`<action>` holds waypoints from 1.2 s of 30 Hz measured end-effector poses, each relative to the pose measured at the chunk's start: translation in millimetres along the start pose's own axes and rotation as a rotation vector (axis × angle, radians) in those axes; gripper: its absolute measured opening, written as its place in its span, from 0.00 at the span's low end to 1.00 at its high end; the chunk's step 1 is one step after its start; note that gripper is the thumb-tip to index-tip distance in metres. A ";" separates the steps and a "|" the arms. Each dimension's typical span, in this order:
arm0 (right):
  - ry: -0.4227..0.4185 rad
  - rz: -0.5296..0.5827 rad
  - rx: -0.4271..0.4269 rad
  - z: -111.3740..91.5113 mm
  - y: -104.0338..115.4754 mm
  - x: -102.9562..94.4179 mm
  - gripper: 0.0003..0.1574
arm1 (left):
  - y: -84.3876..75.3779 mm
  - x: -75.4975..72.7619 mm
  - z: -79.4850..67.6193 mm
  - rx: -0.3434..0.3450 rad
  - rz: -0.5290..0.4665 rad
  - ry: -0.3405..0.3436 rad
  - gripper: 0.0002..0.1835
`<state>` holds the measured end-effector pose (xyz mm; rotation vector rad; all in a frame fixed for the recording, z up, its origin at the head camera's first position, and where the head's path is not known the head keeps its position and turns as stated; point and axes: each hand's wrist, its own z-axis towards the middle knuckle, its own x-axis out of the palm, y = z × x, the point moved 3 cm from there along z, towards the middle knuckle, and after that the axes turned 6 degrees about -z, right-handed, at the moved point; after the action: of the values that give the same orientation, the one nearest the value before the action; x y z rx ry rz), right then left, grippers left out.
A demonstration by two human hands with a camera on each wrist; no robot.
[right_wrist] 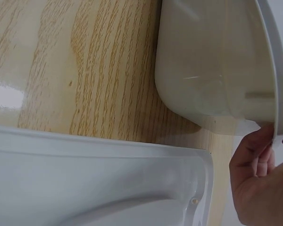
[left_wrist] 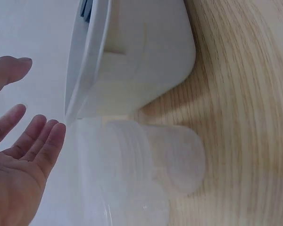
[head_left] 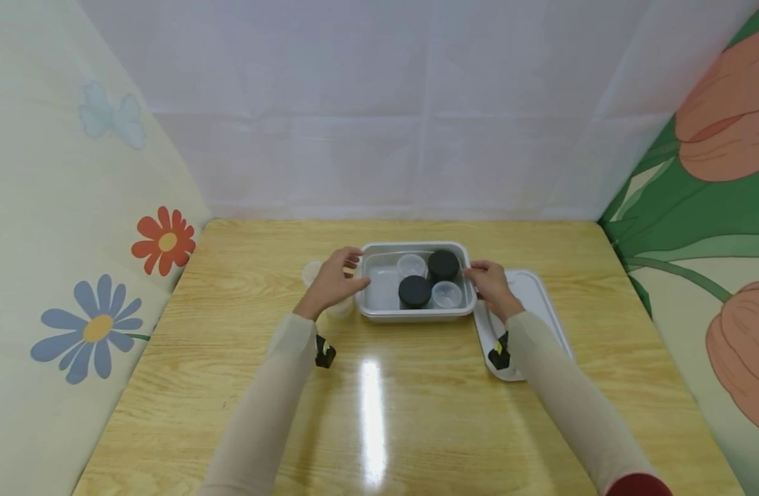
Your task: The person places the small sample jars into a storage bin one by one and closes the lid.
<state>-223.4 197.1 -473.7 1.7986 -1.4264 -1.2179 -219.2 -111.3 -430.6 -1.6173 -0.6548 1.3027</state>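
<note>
A white rectangular plastic bin (head_left: 417, 313) sits on the wooden table. Inside, to its right side, are two round black-lidded jars (head_left: 414, 292) and two clear round containers (head_left: 446, 295); its left part shows bare bottom. My right hand (head_left: 487, 282) pinches the bin's right rim, thumb on one side and fingers on the other in the right wrist view. At the left end my left hand (head_left: 335, 279) hovers by the rim with fingers spread, holding nothing. Clear plastic containers (left_wrist: 127, 160) stand beside the bin near the left hand, partly hidden by it in the head view.
A white lid-like tray (head_left: 531, 293) lies on the table right of the bin, under the right forearm. A white cloth (head_left: 379, 138) hangs behind the table (head_left: 429, 413). Flower-printed panels (head_left: 94, 275) stand at both sides.
</note>
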 end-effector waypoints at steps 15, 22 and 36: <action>0.001 -0.008 0.009 2.5 -2.9 -0.8 0.29 | 18.0 -19.7 -19.2 -0.063 0.037 -0.075 0.37; -0.002 -0.006 0.005 2.8 -2.4 -0.5 0.28 | 29.3 -22.6 -32.0 -0.128 0.022 -0.093 0.37; 0.005 -0.018 0.006 1.8 -1.7 -0.9 0.29 | 49.2 -21.6 -48.0 -0.162 0.036 -0.108 0.35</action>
<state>-224.2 198.7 -475.6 1.8205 -1.4158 -1.2188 -187.1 -166.3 -464.4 -1.7036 -0.8182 1.4009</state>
